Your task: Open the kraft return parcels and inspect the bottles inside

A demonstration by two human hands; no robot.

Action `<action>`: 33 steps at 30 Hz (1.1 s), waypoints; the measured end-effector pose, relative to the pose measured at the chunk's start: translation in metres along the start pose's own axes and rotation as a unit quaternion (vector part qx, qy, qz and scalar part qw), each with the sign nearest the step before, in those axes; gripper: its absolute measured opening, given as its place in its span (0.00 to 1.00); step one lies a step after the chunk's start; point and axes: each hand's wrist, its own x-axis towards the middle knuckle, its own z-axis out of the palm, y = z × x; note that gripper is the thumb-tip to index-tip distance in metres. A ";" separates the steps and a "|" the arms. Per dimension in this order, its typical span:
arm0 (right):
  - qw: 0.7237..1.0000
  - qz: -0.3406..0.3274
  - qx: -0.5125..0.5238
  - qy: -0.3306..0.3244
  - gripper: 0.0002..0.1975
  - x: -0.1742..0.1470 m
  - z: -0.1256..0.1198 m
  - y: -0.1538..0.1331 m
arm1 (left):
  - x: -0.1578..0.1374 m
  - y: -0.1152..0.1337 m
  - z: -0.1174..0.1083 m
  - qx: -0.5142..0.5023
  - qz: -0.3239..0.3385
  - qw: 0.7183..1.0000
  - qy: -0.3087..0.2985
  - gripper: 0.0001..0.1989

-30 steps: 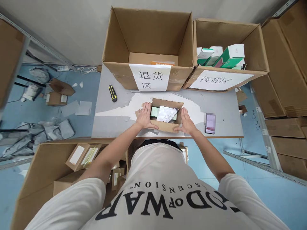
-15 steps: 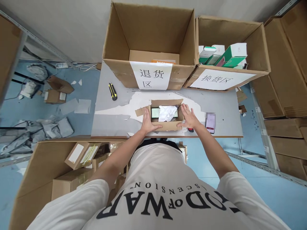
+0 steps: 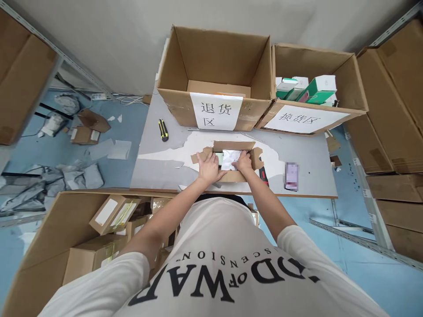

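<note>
A small open cardboard box (image 3: 233, 177) with raised flaps lies on the table in front of me. Inside it are a crumpled white paper (image 3: 229, 159) and a pale green box (image 3: 219, 156), partly covered. My left hand (image 3: 208, 168) grips the left end of the cardboard box, fingers over its wall and thumb along the front. Down inside its right part, my right hand (image 3: 243, 163) has its fingers closed at the paper's right edge; the fingertips are partly hidden. A red and black tool (image 3: 263, 176) lies close to my right wrist.
A yellow and black utility knife (image 3: 163, 130) lies at the left. Behind stand two large labelled cartons, the left carton (image 3: 251, 115) and the right carton (image 3: 325, 115) with green-white boxes (image 3: 320, 90). A phone (image 3: 291, 176) lies right. A carton of parcels (image 3: 42, 237) stands lower left.
My right hand has moved from the box's right end into it, onto the paper. My left hand has shifted slightly inward over the left end. The view has tilted a little.
</note>
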 end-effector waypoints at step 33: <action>0.886 -0.386 0.242 0.087 0.21 -0.007 -0.080 0.004 | 0.007 -0.146 -0.075 -0.607 -0.289 0.720 0.173 0.23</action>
